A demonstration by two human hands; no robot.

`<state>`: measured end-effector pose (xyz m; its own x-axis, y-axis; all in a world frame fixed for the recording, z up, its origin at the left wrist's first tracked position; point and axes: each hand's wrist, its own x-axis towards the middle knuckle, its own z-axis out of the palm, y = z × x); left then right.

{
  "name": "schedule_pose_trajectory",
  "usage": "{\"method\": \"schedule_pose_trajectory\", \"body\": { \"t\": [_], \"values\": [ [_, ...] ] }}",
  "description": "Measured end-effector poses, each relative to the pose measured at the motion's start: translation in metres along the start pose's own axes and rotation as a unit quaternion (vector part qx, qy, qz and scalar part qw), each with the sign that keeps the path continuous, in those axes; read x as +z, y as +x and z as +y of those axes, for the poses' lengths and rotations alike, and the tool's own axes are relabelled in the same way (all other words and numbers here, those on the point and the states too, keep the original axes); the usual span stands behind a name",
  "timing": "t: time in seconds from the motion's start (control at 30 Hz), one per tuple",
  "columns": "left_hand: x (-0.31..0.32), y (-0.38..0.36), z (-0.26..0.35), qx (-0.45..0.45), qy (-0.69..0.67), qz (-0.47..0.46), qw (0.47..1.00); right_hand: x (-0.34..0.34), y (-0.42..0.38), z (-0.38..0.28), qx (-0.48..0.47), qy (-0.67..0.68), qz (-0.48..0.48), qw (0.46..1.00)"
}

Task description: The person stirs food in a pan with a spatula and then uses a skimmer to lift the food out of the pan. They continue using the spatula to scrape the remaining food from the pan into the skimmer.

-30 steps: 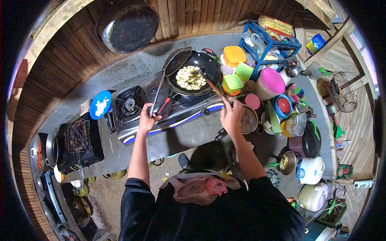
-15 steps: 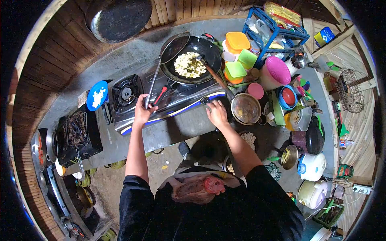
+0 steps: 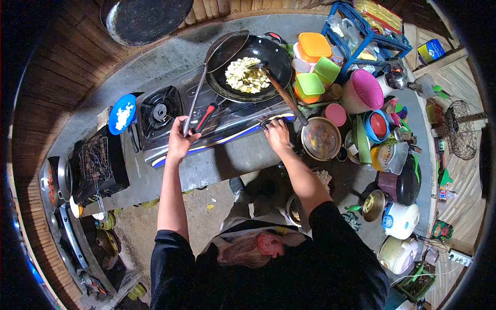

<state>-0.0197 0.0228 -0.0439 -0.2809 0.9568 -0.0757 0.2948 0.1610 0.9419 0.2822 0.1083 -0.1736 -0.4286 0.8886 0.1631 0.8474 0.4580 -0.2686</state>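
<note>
In the head view my left hand (image 3: 179,140) is closed around the long metal handle of a skimmer (image 3: 198,96). Its round head tilts over the left rim of a black wok (image 3: 275,67). Pale chopped food (image 3: 245,75) lies in the wok, and a wooden-handled turner (image 3: 287,98) rests in it with its handle over the right rim. My right hand (image 3: 278,135) has its fingers closed on the stove knob (image 3: 266,123) at the front of the gas stove (image 3: 227,126); the fingers partly cover the knob. The wok's red-and-black handle (image 3: 205,117) points toward me, just right of my left hand.
Left of the wok is a bare burner (image 3: 160,111), then a blue plate with white pieces (image 3: 118,126). A lidded pot (image 3: 321,138) stands right of my right hand. Plastic containers (image 3: 314,47), a pink tub (image 3: 367,91) and a blue rack (image 3: 356,39) crowd the right side.
The view has shifted slightly. My left hand still holds the skimmer, and my right hand stays at the knob. The food in the wok looks much the same.
</note>
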Motion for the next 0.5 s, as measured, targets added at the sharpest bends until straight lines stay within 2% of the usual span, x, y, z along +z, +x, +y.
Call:
{"method": "schedule_pose_trajectory", "body": {
  "t": [0.2, 0.27, 0.3, 0.37, 0.5],
  "values": [
    [-0.001, 0.001, -0.003, 0.001, -0.014, -0.006, 1.0, 0.007, 0.002, -0.003, 0.039, 0.021, 0.025, 0.999],
    [-0.001, 0.002, -0.004, 0.001, -0.019, -0.007, 1.0, 0.003, 0.004, -0.007, 0.15, 0.13, -0.003, 0.98],
    [-0.001, 0.002, -0.005, -0.001, -0.025, -0.007, 1.0, 0.006, 0.005, -0.007, 0.15, 0.13, -0.002, 0.98],
    [-0.001, 0.002, -0.007, -0.001, -0.025, -0.008, 1.0, 0.01, 0.009, -0.005, 0.237, 0.192, -0.017, 0.952],
    [-0.002, 0.004, -0.011, 0.002, -0.034, -0.009, 0.999, -0.006, 0.007, -0.01, 0.216, 0.195, -0.012, 0.957]
  ]
}}
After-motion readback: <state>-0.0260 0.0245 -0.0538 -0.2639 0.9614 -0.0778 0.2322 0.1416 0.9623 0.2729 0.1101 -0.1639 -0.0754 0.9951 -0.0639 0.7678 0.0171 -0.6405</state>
